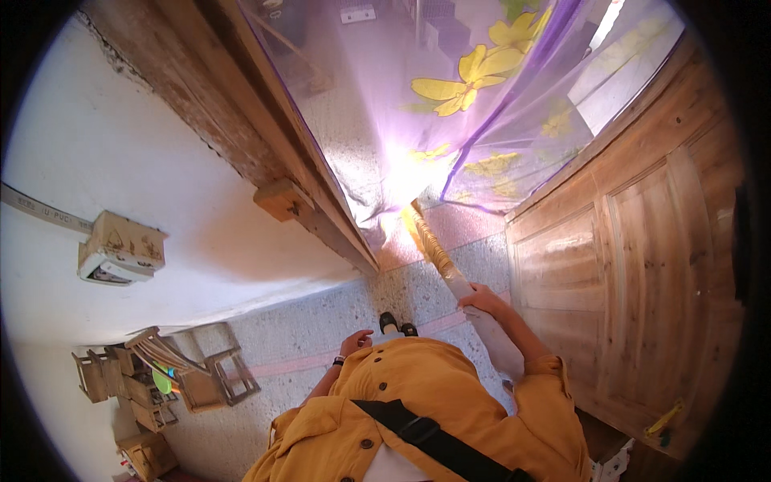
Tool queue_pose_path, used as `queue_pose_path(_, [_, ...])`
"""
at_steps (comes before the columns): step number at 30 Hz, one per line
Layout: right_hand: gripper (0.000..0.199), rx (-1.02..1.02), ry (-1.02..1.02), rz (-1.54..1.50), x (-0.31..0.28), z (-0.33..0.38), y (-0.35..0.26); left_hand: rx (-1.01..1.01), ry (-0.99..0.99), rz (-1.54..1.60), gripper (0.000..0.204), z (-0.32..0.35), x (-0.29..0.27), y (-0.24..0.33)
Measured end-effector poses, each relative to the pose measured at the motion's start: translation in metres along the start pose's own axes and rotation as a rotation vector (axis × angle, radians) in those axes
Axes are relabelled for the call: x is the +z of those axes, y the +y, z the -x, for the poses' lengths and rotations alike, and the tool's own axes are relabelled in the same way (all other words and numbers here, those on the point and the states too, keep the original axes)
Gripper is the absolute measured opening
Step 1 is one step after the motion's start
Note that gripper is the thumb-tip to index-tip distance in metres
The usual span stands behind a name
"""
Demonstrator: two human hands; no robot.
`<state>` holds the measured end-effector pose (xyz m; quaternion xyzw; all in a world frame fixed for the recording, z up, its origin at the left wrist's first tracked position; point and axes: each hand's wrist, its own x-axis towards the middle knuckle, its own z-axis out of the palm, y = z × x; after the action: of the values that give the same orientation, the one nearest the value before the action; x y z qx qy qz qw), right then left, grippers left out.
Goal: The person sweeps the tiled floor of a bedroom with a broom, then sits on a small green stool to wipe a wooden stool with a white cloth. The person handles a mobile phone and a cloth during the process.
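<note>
My right hand (482, 299) is wrapped round a long, narrow roll, whose near half is a whitish sleeve (491, 341). Its far half is covered in crinkled golden material (434, 247). That far tip reaches the bottom of a sheer purple curtain (385, 104) with yellow flowers; glare hides whether they touch. What exactly the roll is, I cannot make out. At my other side, my left hand (356, 343) hangs low beside my body with nothing in it, its fingers loosely apart.
A wooden door (602, 241) stands on the right, and a wooden door frame (233, 120) on the left. A box (120, 247) is fixed to the white wall. Wooden chairs (201, 386) are grouped at the lower left on the speckled floor (297, 321).
</note>
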<state>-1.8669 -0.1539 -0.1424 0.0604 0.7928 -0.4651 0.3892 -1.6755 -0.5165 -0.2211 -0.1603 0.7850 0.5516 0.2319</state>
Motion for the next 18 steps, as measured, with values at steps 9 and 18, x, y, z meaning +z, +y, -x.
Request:
queue_pose_path(9, [0.057,-0.106,0.238,0.398,-0.032,-0.094,-0.047,-0.039,-0.026,0.141,0.037,-0.027,-0.015,-0.018])
queue_pose_path(18, [0.036,0.144,-0.104,-0.614,-0.112,-0.233,-0.132,-0.067,0.085,0.287,0.040,-0.100,0.021,0.009])
